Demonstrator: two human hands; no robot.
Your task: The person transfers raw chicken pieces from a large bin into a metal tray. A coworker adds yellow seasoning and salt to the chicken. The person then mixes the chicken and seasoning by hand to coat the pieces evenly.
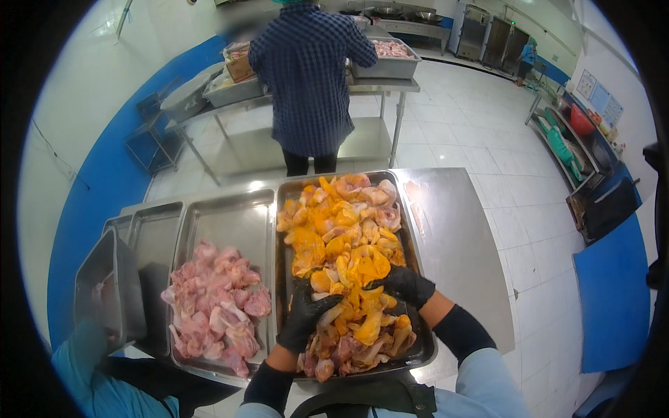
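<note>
Both my hands wear black gloves and are in a deep metal tray [425, 334] heaped with raw chicken pieces [342, 230], many coated in a yellow-orange seasoning. My left hand [307, 311] presses against the left side of the heap, thumb and fingers spread around some pieces. On the heap's right side, my right hand [405, 285] has its fingers on coated pieces. Pieces bunch up between the two hands. Some fingertips are hidden among the meat, so a firm grip on either side cannot be told. The pieces nearest me look less yellow.
Left of my tray, another metal tray [230, 204] holds uncoated raw chicken [214, 308]. A co-worker at the lower left is beside a tilted metal tub [128, 292]. Across the steel table [449, 235], a person in a checked shirt [313, 78] stands at another table. A shelf rack [564, 141] stands right.
</note>
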